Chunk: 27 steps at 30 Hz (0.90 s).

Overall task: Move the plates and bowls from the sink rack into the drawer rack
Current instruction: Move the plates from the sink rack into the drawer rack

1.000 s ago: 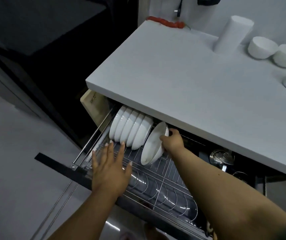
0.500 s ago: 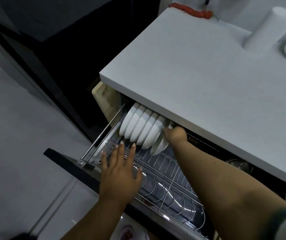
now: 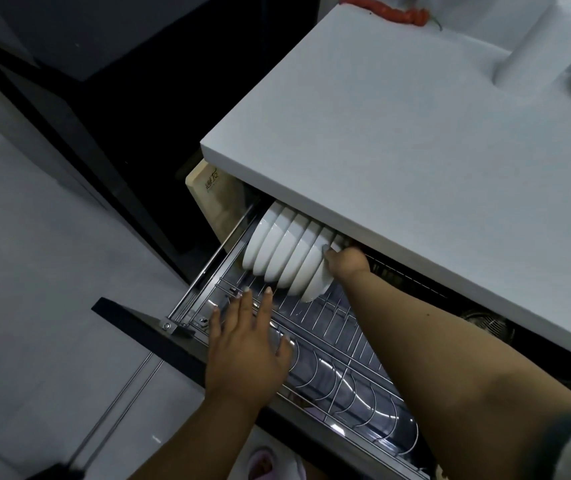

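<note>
Your right hand (image 3: 346, 263) sets a bowl into the drawer rack (image 3: 339, 344).
Its fingers grip the rim of the last white bowl (image 3: 315, 284), standing on edge against the row of bowls (image 3: 277, 251) under the countertop (image 3: 398, 140). Your left hand (image 3: 246, 351) rests flat, fingers spread, on the rack's front, holding nothing.

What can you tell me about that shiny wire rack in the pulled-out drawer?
The drawer rack looks like polished metal wire: straight rods across its back part, curved loop dividers along the front row. It sits pulled out beneath the white countertop. White bowls stand on edge at its back left; the right hand touches the last one. The left hand lies spread over its front left.
</note>
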Each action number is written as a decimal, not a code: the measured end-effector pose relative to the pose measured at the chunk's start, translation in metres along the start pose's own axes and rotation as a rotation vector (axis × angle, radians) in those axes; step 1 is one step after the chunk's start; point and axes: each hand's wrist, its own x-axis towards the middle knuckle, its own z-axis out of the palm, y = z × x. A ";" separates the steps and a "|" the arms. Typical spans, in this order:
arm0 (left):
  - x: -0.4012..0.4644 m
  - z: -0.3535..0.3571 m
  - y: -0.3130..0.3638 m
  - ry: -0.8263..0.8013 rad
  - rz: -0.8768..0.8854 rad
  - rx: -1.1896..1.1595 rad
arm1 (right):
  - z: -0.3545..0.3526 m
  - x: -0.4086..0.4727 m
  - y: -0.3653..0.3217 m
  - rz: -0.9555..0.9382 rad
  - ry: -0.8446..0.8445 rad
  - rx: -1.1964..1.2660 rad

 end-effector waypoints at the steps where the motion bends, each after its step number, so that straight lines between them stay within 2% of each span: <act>1: 0.000 0.001 0.000 -0.001 -0.009 -0.011 | 0.000 -0.003 0.002 -0.009 0.020 0.016; 5: 0.001 -0.004 0.003 -0.038 -0.043 -0.062 | -0.003 -0.032 0.015 -0.115 0.082 0.124; 9: -0.001 -0.014 0.007 -0.077 -0.059 -0.119 | -0.022 -0.075 0.028 -0.268 0.122 0.130; 16: -0.003 -0.038 0.018 -0.173 -0.007 -0.223 | -0.101 -0.163 0.046 -0.507 0.319 0.093; 20: -0.012 -0.067 0.040 -0.177 0.143 -0.297 | -0.149 -0.216 0.070 -0.501 0.407 0.103; 27: -0.040 -0.106 0.103 -0.120 0.353 -0.308 | -0.203 -0.292 0.138 -0.375 0.576 0.150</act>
